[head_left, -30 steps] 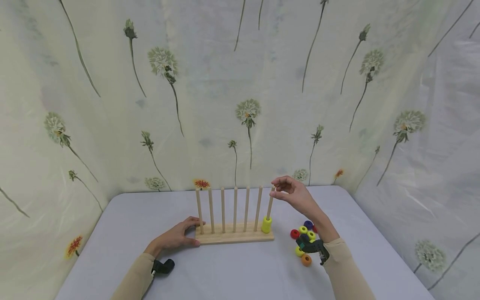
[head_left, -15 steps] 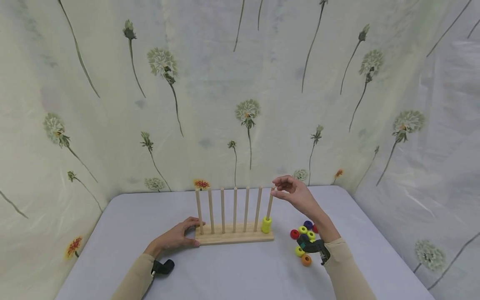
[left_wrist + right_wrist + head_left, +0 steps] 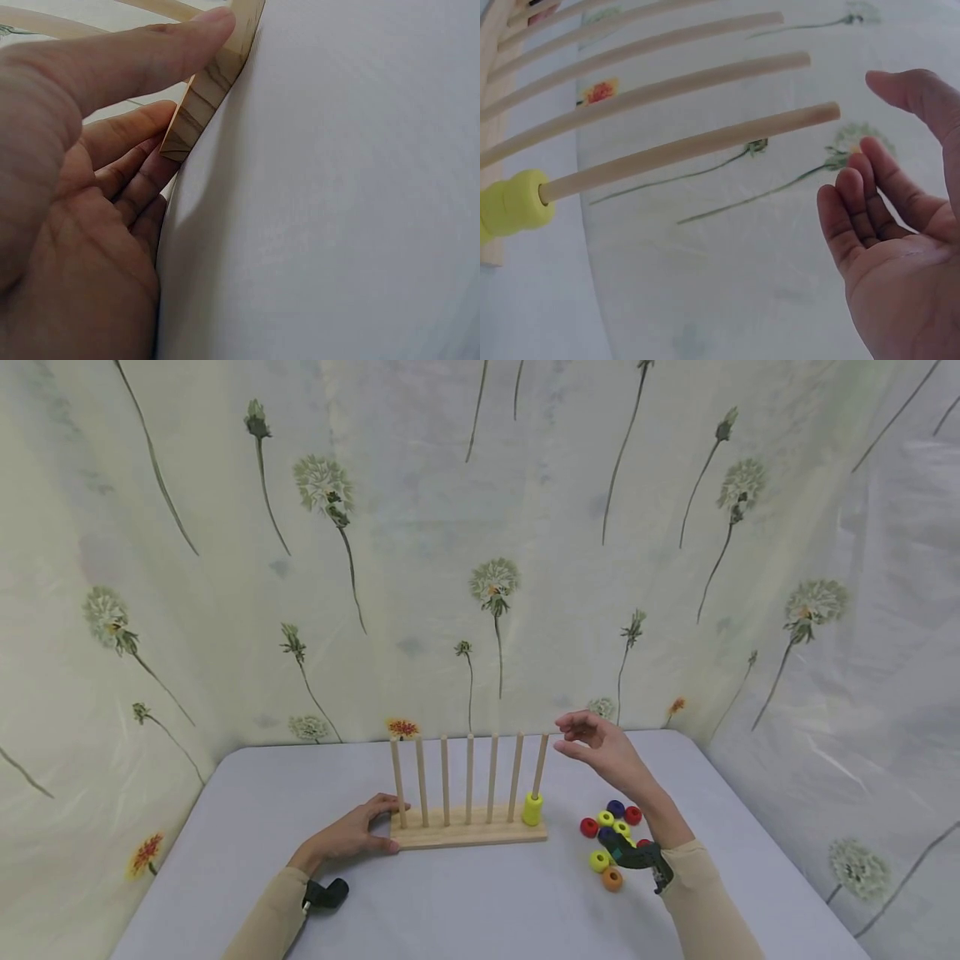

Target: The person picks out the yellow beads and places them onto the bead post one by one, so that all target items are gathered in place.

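Observation:
A wooden peg board (image 3: 468,836) with a row of several upright pegs stands on the table. My left hand (image 3: 347,832) holds its left end, thumb at the front edge and fingers behind; the left wrist view shows the thumb (image 3: 150,60) over the grained end of the base (image 3: 201,112). Yellow beads (image 3: 532,809) are stacked at the bottom of the rightmost peg (image 3: 540,766). Just right of that peg's top is my right hand (image 3: 603,752), thumb and fingers apart. In the right wrist view nothing lies between its fingers, and the bare peg tip (image 3: 826,112) is beside them.
Loose beads lie on the table right of the board, below my right forearm: red (image 3: 589,827), yellow (image 3: 598,861), dark blue (image 3: 616,809) and orange (image 3: 612,879). The right wrist camera (image 3: 633,853) covers some of them. A flower-patterned curtain (image 3: 420,568) encloses the table's back and sides.
My right hand has moved slightly right, away from the top of the rightmost peg, and its fingers have spread a little. The left hand and the board have stayed put.

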